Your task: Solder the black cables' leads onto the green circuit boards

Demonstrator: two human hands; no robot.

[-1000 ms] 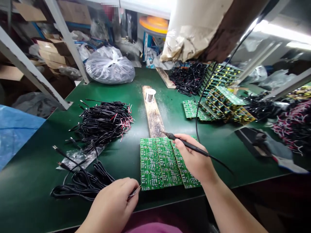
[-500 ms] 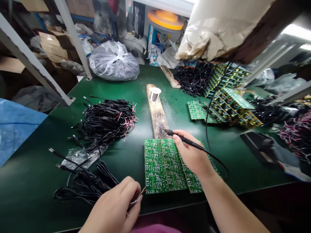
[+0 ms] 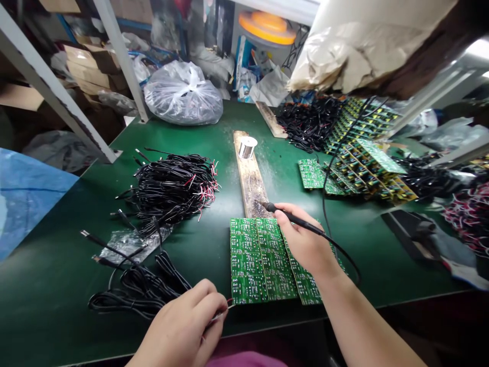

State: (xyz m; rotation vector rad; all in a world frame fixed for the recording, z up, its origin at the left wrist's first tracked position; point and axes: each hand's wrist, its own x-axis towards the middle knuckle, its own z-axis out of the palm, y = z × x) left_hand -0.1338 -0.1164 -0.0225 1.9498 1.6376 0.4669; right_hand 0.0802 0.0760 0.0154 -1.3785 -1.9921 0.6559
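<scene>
Green workbench (image 3: 49, 300) crowded with wires (image 3: 171, 188) and circuit boards (image 3: 248, 260).

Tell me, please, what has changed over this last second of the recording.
The view drifted left, so everything sits further right in frame. The left hand closed further around the thin wire ends beside the green circuit boards. The right hand still holds the soldering iron; the boards stayed put.

The person's left hand (image 3: 178, 323) and right hand (image 3: 305, 244) are both bare. The right arm (image 3: 367, 321) is bare too, with 0 sleeve on it. A bit of soft pink-purple cloth (image 3: 246, 360) shows at the person's front.
</scene>
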